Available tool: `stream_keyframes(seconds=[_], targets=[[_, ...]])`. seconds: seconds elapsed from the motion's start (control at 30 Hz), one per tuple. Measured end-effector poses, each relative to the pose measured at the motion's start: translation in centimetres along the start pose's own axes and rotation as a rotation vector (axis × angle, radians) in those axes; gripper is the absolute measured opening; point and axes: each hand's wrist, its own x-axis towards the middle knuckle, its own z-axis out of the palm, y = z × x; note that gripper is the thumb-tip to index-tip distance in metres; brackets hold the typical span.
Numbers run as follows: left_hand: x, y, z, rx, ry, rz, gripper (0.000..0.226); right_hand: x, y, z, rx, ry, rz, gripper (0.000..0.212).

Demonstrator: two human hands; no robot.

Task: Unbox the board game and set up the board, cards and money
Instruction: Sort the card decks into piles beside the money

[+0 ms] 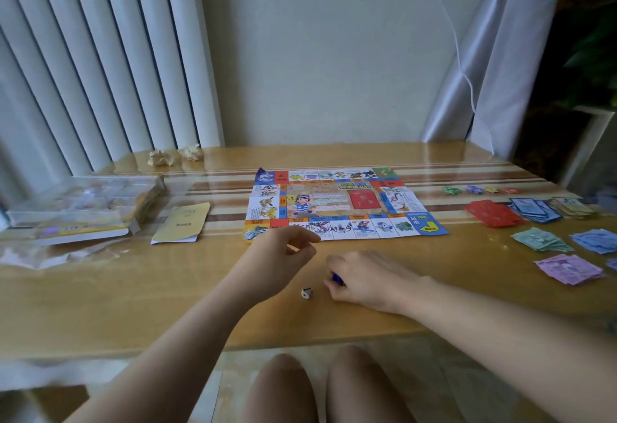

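The colourful game board [340, 204] lies unfolded in the middle of the wooden table [133, 289]. Red cards [493, 213], blue cards [534, 210] and a third card stack [572, 206] sit at its right. Green [541, 239], blue [596, 240] and purple [569, 268] money piles lie nearer the front right. A white die [306, 292] rests on the table between my hands. My left hand [283, 255] hovers just in front of the board, fingers loosely curled, holding nothing I can see. My right hand [364, 280] rests on the table and grips a small blue piece [336, 278].
The opened game box [83, 205] with its clear tray sits at the left, a yellowish booklet [182, 222] beside it and crumpled plastic wrap [50, 257] in front. Two paper balls [175, 155] lie at the back. Small coloured tokens [480, 190] line the far right.
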Motion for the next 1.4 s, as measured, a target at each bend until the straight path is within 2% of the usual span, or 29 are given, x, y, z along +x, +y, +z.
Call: stream_keyframes(seconds=[0.2, 0.3, 0.37, 0.43, 0.53, 0.6, 0.7, 0.87, 1.0, 1.1, 1.23, 1.4], targets=[[0.2, 0.0, 0.3, -0.145, 0.04, -0.004, 0.016, 0.6, 0.9, 0.8, 0.072, 0.048, -0.015, 0.031], [0.3, 0.2, 0.5, -0.357, 0.092, -0.085, 0.016, 0.9, 2.1, 1.4, 0.272, 0.116, 0.078, 0.034], [0.6, 0.6, 0.6, -0.608, 0.125, -0.179, 0.013, 0.9, 2.8, 1.2, 0.485, 0.197, 0.173, 0.034], [0.9, 1.3, 1.0, -0.98, 0.126, -0.304, 0.014, 1.1, 3.1, 0.3, 0.614, 0.322, 0.211, 0.036], [1.4, 2.5, 2.1, -1.575, 0.06, -0.571, 0.026, 1.6, 2.5, -1.9, 0.642, 0.486, 0.082, 0.036], [1.3, 3.5, 2.7, -1.851, -0.077, -0.673, 0.037, 1.9, 1.9, -2.8, 0.554, 0.453, -0.071, 0.033], [1.2, 4.7, 3.4, -2.094, -0.206, -0.656, 0.036, 2.2, 1.9, -3.1, 0.433, 0.266, -0.179, 0.025], [1.7, 5.5, 4.2, -2.18, -0.183, -0.732, 0.037, 1.3, 3.3, -4.3, 0.476, 0.102, -0.095, 0.023], [2.3, 6.0, 4.5, -2.155, -0.211, -0.736, 0.044, 0.5, 4.7, -5.7, 0.503, -0.017, 0.001, 0.027], [3.3, 6.4, 4.9, -2.115, -0.226, -0.741, 0.051, 0.2, 5.9, -6.8, 0.516, -0.042, 0.041, 0.024], [5.2, 6.9, 5.4, -2.043, -0.186, -0.767, 0.043, 0.2, 7.8, -8.1, 0.522, 0.094, 0.105, 0.02], [7.7, 7.8, 6.0, -1.938, -0.144, -0.803, 0.03, 0.2, 12.7, -8.1, 0.814, 0.354, 0.367, 0.014]])
